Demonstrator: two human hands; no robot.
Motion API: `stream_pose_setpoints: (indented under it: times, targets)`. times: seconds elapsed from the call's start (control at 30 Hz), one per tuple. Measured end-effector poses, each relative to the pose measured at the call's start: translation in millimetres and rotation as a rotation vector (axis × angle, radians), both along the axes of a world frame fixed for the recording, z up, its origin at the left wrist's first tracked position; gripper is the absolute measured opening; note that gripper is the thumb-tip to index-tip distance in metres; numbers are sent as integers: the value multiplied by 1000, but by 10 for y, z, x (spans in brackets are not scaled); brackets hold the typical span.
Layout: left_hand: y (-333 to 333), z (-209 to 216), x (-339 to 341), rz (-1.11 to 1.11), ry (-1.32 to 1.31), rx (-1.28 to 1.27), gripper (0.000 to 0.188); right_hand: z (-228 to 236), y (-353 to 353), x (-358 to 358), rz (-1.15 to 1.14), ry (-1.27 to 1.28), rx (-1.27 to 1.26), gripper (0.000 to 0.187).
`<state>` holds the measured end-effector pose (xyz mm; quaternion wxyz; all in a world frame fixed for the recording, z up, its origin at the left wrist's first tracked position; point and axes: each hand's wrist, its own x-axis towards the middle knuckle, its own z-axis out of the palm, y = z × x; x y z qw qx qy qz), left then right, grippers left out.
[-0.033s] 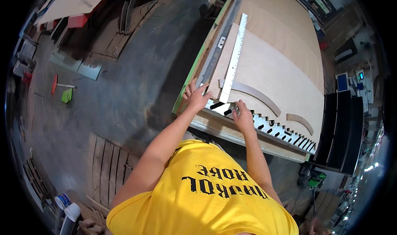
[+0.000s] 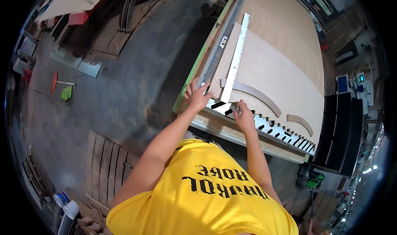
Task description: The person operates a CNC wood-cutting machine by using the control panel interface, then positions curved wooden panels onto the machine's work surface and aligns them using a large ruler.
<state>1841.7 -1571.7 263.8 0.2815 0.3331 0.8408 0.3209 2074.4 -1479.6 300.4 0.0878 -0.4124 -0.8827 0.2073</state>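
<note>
At the near-left corner of the counter (image 2: 271, 151), we have 2 bare hands set on either side of the lower end of a steel ruler (image 2: 236, 55). Our left hand (image 2: 197, 95) is unclenched, its fingers spread over the edge and its thumb pointing toward the ruler. Our right hand (image 2: 245, 116) sits just right of the ruler's end, fingers loosely bent at the front edge of a pale plywood sheet (image 2: 275, 61); we cannot tell whether it pinches that edge or merely rests there. Such a stance, flanking the corner, probably helps us feel whether the sheet sits true and keeps it from sliding.

The ruler lies on the sheet, slanting away from us, its near end between our hands, and seems to cross over 1 end of a long curved wooden strip (image 2: 257, 95). A shorter curved strip (image 2: 300, 121) lies apart, farther right. Both bend in smooth, narrow arcs, against the ruler's straight, bright metal.

Underneath, a tan board (image 2: 285, 18) looks smooth and slightly darker. A slotted metal strip (image 2: 285, 134) with toothed edge and black openings lines the front, while a grey metal rail (image 2: 221, 44) borders the left, presumably as a straight boundary.
</note>
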Motion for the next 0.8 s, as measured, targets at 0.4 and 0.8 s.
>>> stream_pose_setpoints:
  times: [0.4,0.8]
  targets:
    - [-12,-90,-89,-48,3,141,51,373,165,-334,-187,-144,-175,45]
    - [31,-171,-145,-115,19,258,52,353,62,-324,-217,-69,-273,42]
